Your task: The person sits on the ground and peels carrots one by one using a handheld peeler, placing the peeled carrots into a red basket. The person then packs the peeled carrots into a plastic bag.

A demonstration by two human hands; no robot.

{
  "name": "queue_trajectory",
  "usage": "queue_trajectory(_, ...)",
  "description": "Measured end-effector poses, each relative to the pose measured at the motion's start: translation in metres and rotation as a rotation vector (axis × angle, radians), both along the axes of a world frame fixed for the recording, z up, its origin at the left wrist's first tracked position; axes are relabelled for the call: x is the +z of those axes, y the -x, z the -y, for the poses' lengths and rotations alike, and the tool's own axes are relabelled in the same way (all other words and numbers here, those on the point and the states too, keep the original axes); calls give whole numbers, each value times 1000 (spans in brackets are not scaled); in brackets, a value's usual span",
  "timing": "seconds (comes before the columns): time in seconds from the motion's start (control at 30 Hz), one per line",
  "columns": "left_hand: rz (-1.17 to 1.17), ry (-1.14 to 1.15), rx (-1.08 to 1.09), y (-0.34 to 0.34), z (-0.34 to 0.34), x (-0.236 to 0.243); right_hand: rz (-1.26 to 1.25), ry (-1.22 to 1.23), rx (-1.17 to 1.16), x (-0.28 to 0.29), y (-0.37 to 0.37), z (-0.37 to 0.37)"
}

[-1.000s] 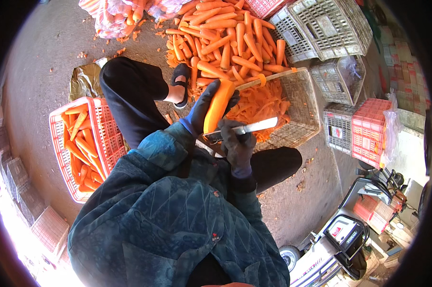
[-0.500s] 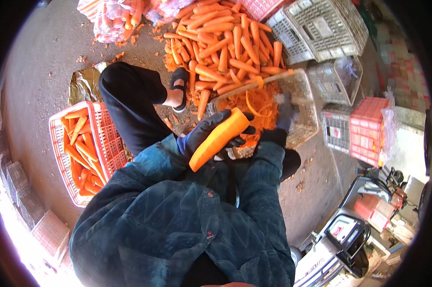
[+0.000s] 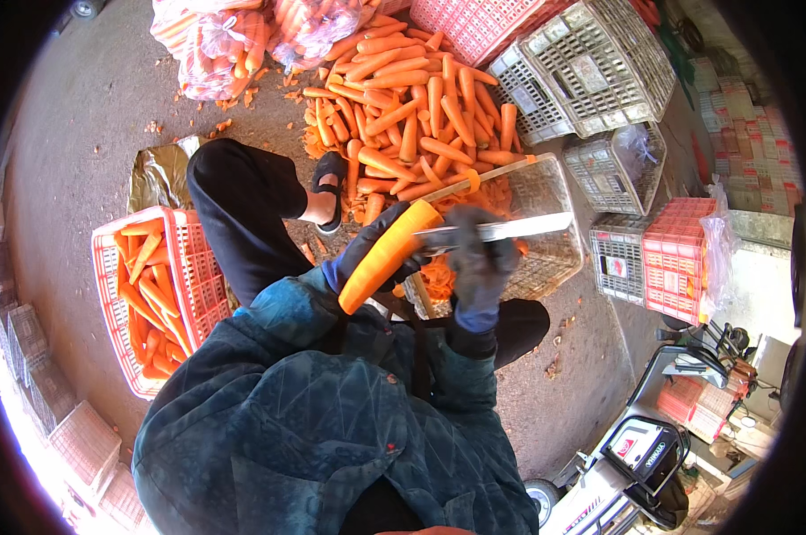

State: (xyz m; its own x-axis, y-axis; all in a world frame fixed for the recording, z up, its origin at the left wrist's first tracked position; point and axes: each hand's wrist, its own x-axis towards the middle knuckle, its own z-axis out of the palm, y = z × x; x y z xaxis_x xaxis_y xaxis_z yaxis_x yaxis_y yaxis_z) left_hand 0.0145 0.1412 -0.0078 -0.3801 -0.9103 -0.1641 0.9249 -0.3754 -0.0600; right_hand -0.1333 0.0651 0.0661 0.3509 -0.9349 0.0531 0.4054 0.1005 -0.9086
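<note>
Clasping one carrot (image 3: 390, 254) mid-length in the left grip (image 3: 357, 247), leaving both ends jutting; holding one metal blade (image 3: 537, 226) in the blurred, seemingly closed right grip (image 3: 481, 263).

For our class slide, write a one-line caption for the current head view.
Gloved left hand holding a carrot, right hand gripping a long-bladed tool, near a crate with orange peelings.

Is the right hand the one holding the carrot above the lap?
No, the left hand holds that carrot, while the right hand grips a bladed tool.
</note>
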Motion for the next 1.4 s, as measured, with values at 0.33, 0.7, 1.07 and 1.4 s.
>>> queue_trajectory(0.33, 175, 87, 41, 0, -8, -2, -273, 229, -90, -27, -1, 23)
queue_trajectory(0.7, -324, 9, 11, -6, -32, -9, -769, 122, -388, -71, 96, 93)
queue_trajectory(1.07, -408, -150, 86, -13, -26, -4, -1099, 705, 3, -62, 51, -4)
queue_trajectory(1.4, 329, -9, 130, -7, -36, 7, -1457, 1507, 140, -11, 32, -14)
